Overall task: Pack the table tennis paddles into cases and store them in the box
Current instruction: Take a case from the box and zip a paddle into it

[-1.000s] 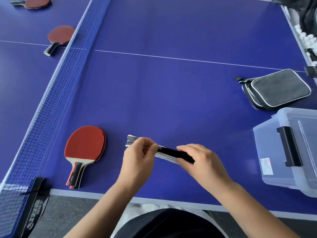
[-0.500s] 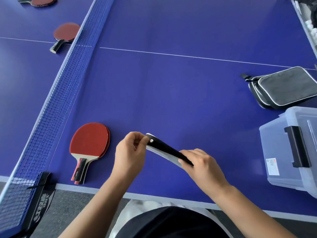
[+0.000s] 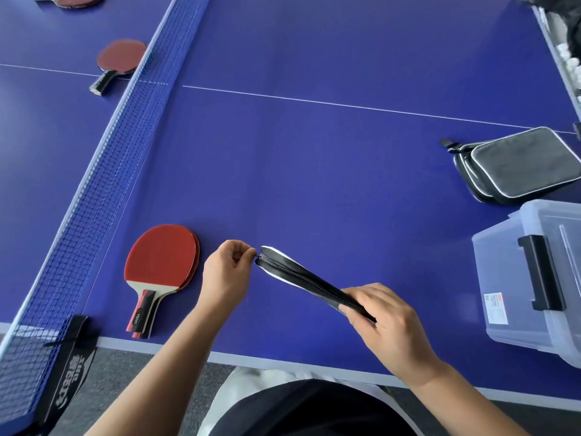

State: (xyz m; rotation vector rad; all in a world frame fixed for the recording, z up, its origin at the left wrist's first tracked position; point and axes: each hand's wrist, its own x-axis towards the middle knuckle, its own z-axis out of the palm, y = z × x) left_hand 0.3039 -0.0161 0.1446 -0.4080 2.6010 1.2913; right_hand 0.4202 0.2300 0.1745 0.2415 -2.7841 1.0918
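I hold a black paddle case (image 3: 301, 276) edge-up above the blue table (image 3: 314, 152), its zipper facing me. My right hand (image 3: 386, 325) grips the case's near end. My left hand (image 3: 228, 272) pinches the zipper pull at the far tip of the case. Two stacked red paddles (image 3: 160, 262) lie on the table left of my left hand. A clear plastic box (image 3: 531, 278) with a black latch stands at the right edge, its lid on.
A stack of black cases (image 3: 515, 163) with white piping lies behind the box. The net (image 3: 94, 184) runs along the left. Beyond it lie a red paddle (image 3: 119, 58) and another red paddle (image 3: 75, 0). White balls (image 3: 569, 58) sit at the far right.
The case has turned so its zipper faces up and its tip points left. My left hand slid to that tip and now pinches the zipper pull. The view shifted slightly.
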